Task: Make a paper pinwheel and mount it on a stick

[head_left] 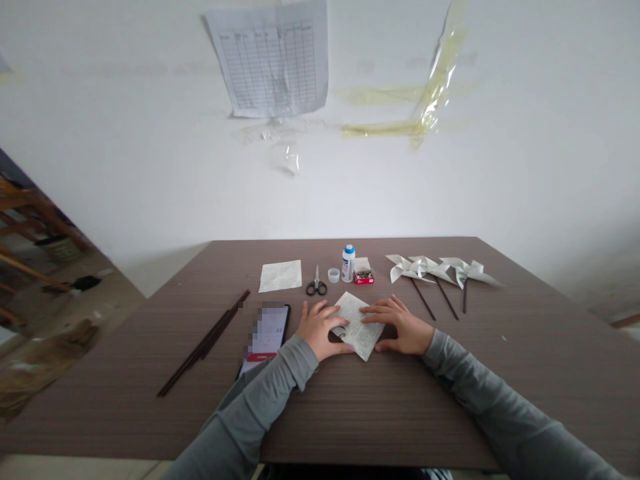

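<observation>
A printed square of paper [359, 321] lies on the table in front of me, turned so that one corner points toward me. My left hand [320, 330] touches its left side with fingers apart. On the opposite side, my right hand [404, 328] rests its spread fingertips on the paper. Neither hand grips it. Just beyond are black-handled scissors [317, 287], a small translucent cup [333, 275], a white bottle with a blue cap [349, 264] and an open red box [365, 277] of small metal pieces.
Another paper sheet [281, 276] lies at the back left. Several dark sticks [210, 337] and a phone [269, 330] are left of my hands, the phone partly behind my sleeve. Three paper pinwheels [425, 268] on sticks lie back right. A white wall [345, 200] stands behind the table [380, 413].
</observation>
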Available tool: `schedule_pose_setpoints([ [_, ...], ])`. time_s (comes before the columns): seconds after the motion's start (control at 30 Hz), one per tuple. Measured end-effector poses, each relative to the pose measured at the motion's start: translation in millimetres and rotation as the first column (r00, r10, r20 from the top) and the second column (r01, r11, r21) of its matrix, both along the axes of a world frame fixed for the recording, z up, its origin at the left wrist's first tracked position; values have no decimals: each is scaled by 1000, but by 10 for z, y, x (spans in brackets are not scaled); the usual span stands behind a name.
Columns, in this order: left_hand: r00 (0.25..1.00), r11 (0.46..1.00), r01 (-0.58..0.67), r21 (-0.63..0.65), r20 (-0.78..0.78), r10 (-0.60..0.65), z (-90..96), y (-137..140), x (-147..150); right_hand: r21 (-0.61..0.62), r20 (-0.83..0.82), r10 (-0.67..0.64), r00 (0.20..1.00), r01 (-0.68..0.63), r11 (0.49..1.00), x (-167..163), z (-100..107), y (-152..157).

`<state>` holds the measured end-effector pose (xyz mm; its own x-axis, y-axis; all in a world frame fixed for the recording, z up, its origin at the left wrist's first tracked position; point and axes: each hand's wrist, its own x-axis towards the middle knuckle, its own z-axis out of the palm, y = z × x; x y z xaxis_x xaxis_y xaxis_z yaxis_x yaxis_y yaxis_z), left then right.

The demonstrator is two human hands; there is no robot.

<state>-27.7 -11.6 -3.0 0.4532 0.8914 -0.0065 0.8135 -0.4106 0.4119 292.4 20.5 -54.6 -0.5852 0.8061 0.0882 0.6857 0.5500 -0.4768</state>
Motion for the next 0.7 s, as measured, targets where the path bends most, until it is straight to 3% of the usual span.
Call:
schedule_pose_setpoints([
  [0.13, 999, 999, -47, 16, 17, 47, 74, -34, 51, 48, -4, 3, 1000, -3, 999, 15, -72, 9],
  [0.3, 995, 996, -95, -1, 23, 95, 146, -63, 100, 117, -8, -11, 1000, 12, 993, 32, 51, -39],
  [0.47, 994, 994, -113, -8, 0, 113, 137, -51, 92, 149, -19, -19, 1000, 22, 989, 44, 177, -74],
  [0.7, 992, 992, -128, 19, 25, 127, 105, 2, 47, 239, -70, -97, 993, 111, 965, -26, 102, -76],
])
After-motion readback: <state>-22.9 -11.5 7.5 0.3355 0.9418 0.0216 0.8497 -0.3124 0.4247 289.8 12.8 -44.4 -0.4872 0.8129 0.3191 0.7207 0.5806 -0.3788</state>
